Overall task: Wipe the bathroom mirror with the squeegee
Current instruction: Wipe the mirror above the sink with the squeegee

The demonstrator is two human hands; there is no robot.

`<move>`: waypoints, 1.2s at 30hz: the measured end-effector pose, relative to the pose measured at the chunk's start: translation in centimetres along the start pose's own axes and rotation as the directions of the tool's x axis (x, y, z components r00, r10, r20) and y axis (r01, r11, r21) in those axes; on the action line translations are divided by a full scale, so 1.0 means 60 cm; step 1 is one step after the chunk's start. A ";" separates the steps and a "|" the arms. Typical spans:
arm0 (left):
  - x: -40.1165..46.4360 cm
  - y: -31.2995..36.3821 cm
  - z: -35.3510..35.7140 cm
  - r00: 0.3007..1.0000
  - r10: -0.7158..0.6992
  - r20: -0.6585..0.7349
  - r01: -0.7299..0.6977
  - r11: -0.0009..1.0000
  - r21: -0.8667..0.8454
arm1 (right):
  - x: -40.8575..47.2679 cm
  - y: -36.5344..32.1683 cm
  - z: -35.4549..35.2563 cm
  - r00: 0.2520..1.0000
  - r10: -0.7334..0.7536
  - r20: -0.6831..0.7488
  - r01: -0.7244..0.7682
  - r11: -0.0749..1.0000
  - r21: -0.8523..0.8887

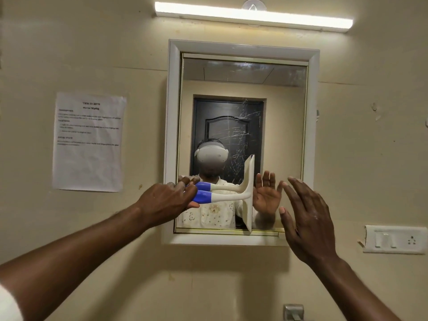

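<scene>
A mirror [273,107] in a white frame [172,126] hangs on the cream wall. White streaks mark the glass right of centre. My left hand [166,201] grips the blue end of a white squeegee [231,196], held sideways. Its blade stands vertical against the lower right part of the glass. My right hand [305,218] is open with fingers spread, held in front of the frame's lower right corner. I cannot tell whether it touches the frame. Both hands and the squeegee are reflected in the glass.
A printed sheet [89,142] is taped to the wall left of the mirror. A tube light [252,16] glows above it. A switch and socket plate [394,238] sits at the lower right. A metal fitting [293,311] shows at the bottom edge.
</scene>
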State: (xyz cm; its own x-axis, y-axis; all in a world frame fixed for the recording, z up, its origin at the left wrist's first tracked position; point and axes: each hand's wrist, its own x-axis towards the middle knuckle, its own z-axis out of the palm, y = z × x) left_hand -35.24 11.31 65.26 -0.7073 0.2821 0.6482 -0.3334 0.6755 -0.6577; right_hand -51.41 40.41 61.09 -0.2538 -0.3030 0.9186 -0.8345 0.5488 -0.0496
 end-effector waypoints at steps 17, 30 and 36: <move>-0.082 -0.063 -0.024 0.985 -0.080 0.152 0.066 0.994 0.092 | -0.004 -0.048 0.031 1.000 -0.022 0.019 0.022 0.999 0.040; -0.164 -0.152 -0.030 0.996 -0.076 0.051 0.073 0.995 0.065 | -0.005 -0.081 0.049 0.998 -0.065 0.020 0.064 0.996 0.069; -0.203 -0.184 -0.035 0.996 -0.080 0.023 0.079 0.995 0.055 | -0.005 -0.092 0.054 0.997 -0.072 0.002 0.072 0.993 0.090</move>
State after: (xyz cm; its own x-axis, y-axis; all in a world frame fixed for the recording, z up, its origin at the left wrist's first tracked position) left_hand -21.66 1.82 65.44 -0.6926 0.2107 0.6898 -0.4218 0.6574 -0.6244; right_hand -48.32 34.95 59.80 -0.1940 -0.3438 0.9188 -0.8914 0.4528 -0.0188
